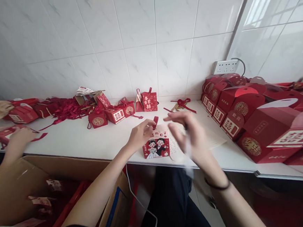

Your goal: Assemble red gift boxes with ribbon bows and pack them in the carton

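A small red-and-white gift box (156, 147) with a cartoon couple on its front stands near the table's front edge. My left hand (140, 132) has its fingers closed at the box's upper left edge, beside a dark red ribbon loop (155, 121) sticking up from the top. To the right of the box, my right hand (189, 133) is raised and blurred by motion. Its thumb and forefinger are apart. A pale, smeared strip (188, 149) shows at its palm; I cannot make out what it is or whether the hand grips it. Behind the hand lies a printed sheet (208, 137).
Several red gift boxes (248, 109) are stacked on the right; smaller ones (116, 114) stand near the wall beside a ribbon pile (68, 111). A cardboard carton (37, 161) sits below the table's left front edge. At far left, another person's hands (18, 139) handle red boxes.
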`<state>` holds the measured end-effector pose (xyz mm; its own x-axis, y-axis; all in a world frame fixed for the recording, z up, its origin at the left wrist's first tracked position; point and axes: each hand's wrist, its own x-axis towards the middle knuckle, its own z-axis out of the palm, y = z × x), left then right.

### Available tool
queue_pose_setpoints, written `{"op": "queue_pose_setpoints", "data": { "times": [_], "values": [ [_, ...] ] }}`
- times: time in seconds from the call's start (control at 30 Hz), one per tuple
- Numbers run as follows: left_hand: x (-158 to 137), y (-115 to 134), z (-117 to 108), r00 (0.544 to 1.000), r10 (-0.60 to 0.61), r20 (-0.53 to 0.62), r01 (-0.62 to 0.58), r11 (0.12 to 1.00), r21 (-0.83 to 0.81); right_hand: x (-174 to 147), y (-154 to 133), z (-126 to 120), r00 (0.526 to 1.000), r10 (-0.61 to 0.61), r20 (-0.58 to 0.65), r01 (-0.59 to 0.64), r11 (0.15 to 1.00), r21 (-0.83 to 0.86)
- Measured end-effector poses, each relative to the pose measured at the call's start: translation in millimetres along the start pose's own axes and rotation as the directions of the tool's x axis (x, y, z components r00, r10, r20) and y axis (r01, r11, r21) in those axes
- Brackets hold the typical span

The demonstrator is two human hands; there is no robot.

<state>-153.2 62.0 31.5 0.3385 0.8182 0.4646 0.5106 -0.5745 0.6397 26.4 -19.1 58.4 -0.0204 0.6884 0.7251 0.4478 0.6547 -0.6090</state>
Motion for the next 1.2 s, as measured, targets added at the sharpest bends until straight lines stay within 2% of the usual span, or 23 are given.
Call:
{"op": "queue_pose_setpoints", "data": {
  "times": [0.03,0.1,0.23,0.33,0.4,0.5,0.57,0.67,0.83,1.0,1.2],
  "values": [
    [0,1,0,1.0,-0.003,0.0,0.003,1.0,0.001,8,14,10,0.996,-0.08,-0.024,0.08,0.997,-0.007],
    [-2,3,-1,1.0,-0.005,-0.005,0.005,1.0,-0.001,16,39,28,0.996,-0.084,0.011,0.084,0.996,-0.028],
    [-7,10,-11,0.998,0.024,0.061,-0.027,0.999,0.047,10,63,49,0.991,0.048,0.123,-0.05,0.999,0.016],
    [-8,16,-18,0.992,0.069,0.106,-0.074,0.996,0.041,4,61,53,0.988,0.09,0.122,-0.103,0.99,0.101],
    [-8,16,-18,0.994,0.061,0.096,-0.056,0.997,-0.05,3,59,54,0.988,0.104,0.116,-0.119,0.985,0.128],
    [-10,11,-11,1.0,0.017,0.01,-0.014,0.982,-0.189,5,59,55,0.988,0.112,0.111,-0.128,0.979,0.156],
    [-13,7,-5,0.997,0.022,-0.068,-0.036,0.977,-0.212,5,59,56,0.987,0.109,0.116,-0.13,0.975,0.183],
    [-18,3,2,0.987,0.067,-0.145,-0.095,0.976,-0.198,4,57,57,0.986,0.115,0.119,-0.137,0.97,0.199],
    [-20,1,3,0.974,0.118,-0.192,-0.156,0.968,-0.196,3,56,56,0.985,0.137,0.108,-0.156,0.97,0.185],
    [-21,1,2,0.961,0.17,-0.22,-0.212,0.96,-0.182,6,63,56,0.989,0.097,0.114,-0.129,0.941,0.313],
    [-21,3,0,0.939,0.24,-0.245,-0.262,0.963,-0.06,11,67,56,0.977,0.083,0.195,-0.162,0.887,0.433]
  ]
}}
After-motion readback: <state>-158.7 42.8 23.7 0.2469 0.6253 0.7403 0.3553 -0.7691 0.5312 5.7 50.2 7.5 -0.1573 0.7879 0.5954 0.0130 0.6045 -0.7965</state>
